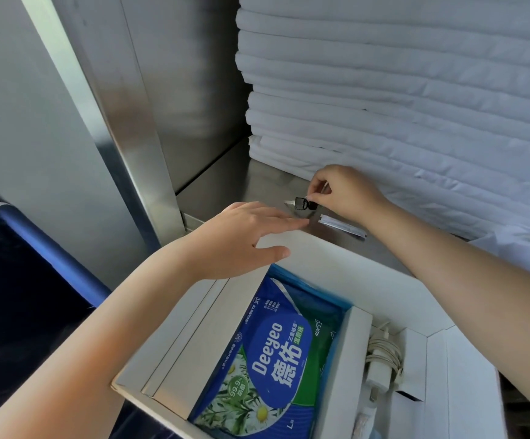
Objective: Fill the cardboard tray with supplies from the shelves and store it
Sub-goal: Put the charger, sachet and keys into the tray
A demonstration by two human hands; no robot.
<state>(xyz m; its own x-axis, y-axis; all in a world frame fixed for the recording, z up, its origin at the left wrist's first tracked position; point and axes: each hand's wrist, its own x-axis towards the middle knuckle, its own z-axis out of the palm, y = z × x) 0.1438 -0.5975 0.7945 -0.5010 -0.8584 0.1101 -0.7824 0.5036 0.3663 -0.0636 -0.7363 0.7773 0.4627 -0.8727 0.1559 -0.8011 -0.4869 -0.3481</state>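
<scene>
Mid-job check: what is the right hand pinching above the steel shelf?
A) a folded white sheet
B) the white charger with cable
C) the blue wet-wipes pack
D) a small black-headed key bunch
D: the right hand pinches the small black-headed key bunch just above the steel shelf; the blue wet-wipes pack and the white charger with cable lie in the white cardboard tray.

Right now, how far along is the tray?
Done: the Deeyeo wet wipes pack lies in the large compartment of the cardboard tray, a white charger in the narrow one. In hand: the right hand pinches a small black-headed key at the steel shelf; the left hand is open over the tray's far rim. Left: key in, perhaps the white sachet beside it, then storing the tray.
</scene>
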